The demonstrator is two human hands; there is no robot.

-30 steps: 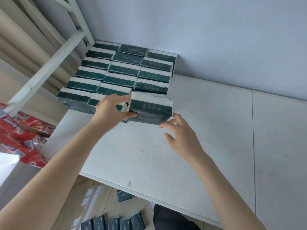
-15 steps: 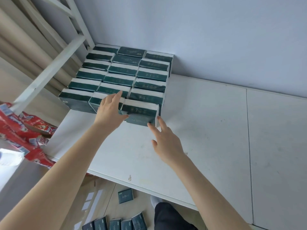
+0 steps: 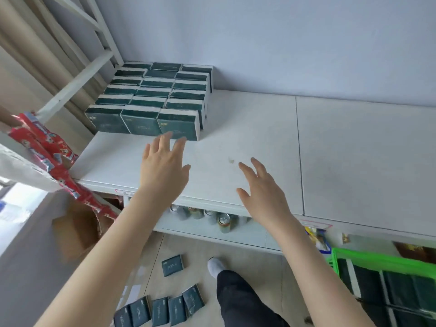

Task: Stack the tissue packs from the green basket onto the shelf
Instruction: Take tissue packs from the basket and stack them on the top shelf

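Observation:
Dark green tissue packs point(image 3: 151, 95) stand in three tight rows at the back left of the white shelf point(image 3: 247, 138), against the wall. The nearest pack on the right row point(image 3: 178, 122) stands at the front of the block. My left hand point(image 3: 164, 168) hovers just in front of it, fingers spread, holding nothing. My right hand point(image 3: 262, 192) is open over the shelf's front edge, also empty. The green basket point(image 3: 368, 258) sits at the lower right with more dark packs inside.
Several loose tissue packs point(image 3: 162, 310) lie on the floor below, one apart point(image 3: 173, 265). Cans point(image 3: 223, 221) stand on the lower shelf. Red packaging point(image 3: 47, 147) and a cardboard box point(image 3: 75, 230) are at left. A white frame post point(image 3: 75, 83) slants beside the stack.
The pack both hands were pushing now sits flush in the right row. Both hands have let go and drawn back toward the shelf's front edge. The view has tilted down, showing the basket.

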